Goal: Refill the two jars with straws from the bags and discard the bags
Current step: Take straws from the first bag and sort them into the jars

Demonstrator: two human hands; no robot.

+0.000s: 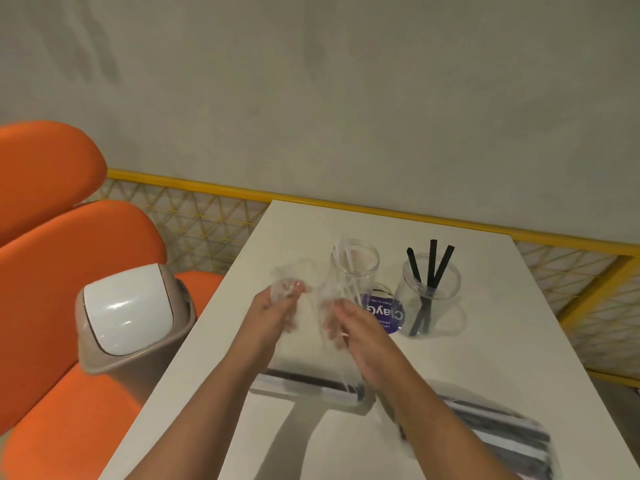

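The bag (304, 271) hangs crumpled mid-surface, just before the jar (355, 268) of pale straws. It looks emptied and due for the bin (128, 317) off the left edge. My left grip (277, 306) curls round its top. My right grip (349, 323) touches the film, too blurred to tell if it pinches. Full bags (308, 386) wait at the near edge for the black-straw jar (431, 289).

Soft, rather dim indoor light falls from above, casting grey arm shadows on the white worktop (485, 341) toward the viewer. A bright glint sits on the bin lid (128, 306). Motion smears the left hand (273, 313), right hand (356, 323) and clear bag (294, 271). The yellow rail (381, 211) bows with wide-angle distortion.
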